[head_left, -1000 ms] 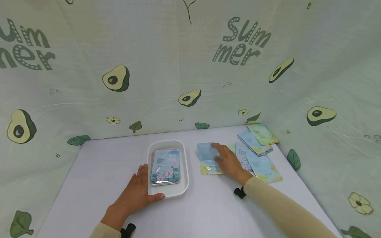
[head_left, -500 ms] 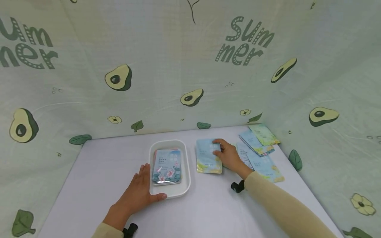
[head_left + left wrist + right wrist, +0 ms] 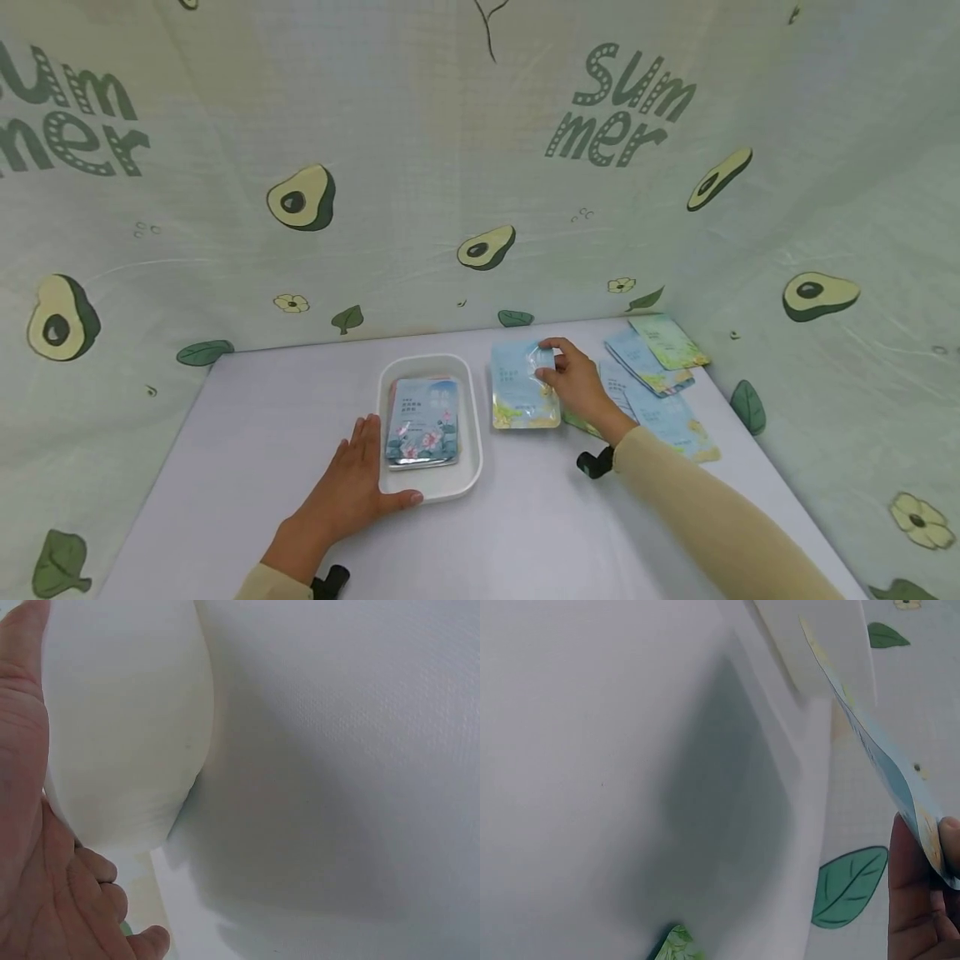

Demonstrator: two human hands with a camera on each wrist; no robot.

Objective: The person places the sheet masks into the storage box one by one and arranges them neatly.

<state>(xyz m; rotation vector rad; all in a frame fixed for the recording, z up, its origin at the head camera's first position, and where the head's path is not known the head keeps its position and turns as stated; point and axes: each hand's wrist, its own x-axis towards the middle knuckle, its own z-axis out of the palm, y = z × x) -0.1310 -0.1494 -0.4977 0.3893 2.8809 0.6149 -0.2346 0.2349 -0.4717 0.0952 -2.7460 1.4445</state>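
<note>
My right hand (image 3: 583, 385) pinches the right edge of a flat light-blue packet (image 3: 517, 387) with a yellow-green lower border. The right wrist view shows this packet (image 3: 881, 757) edge-on, lifted above the table with its shadow below, between thumb and fingers. To its left stands a white tray (image 3: 471, 467) holding a stack of packets; the top one (image 3: 422, 421) is blue with pink flowers. My left hand (image 3: 352, 475) rests against the tray's near-left corner, fingers straight along the side and thumb along the front. In the left wrist view, the tray's outer wall (image 3: 127, 720) is beside the thumb.
Several packets lie overlapping at the right of the white table (image 3: 465, 550): a green one (image 3: 670, 340) at the back, a blue one (image 3: 637, 357), and another blue one (image 3: 671, 421) nearer. A green packet (image 3: 581, 423) is partly hidden under my right hand. Avocado-print cloth (image 3: 397, 167) hangs behind.
My right hand has taken hold of the light-blue packet and raised it off the others, slightly to the left and away from me. The left hand stays at the tray.
</note>
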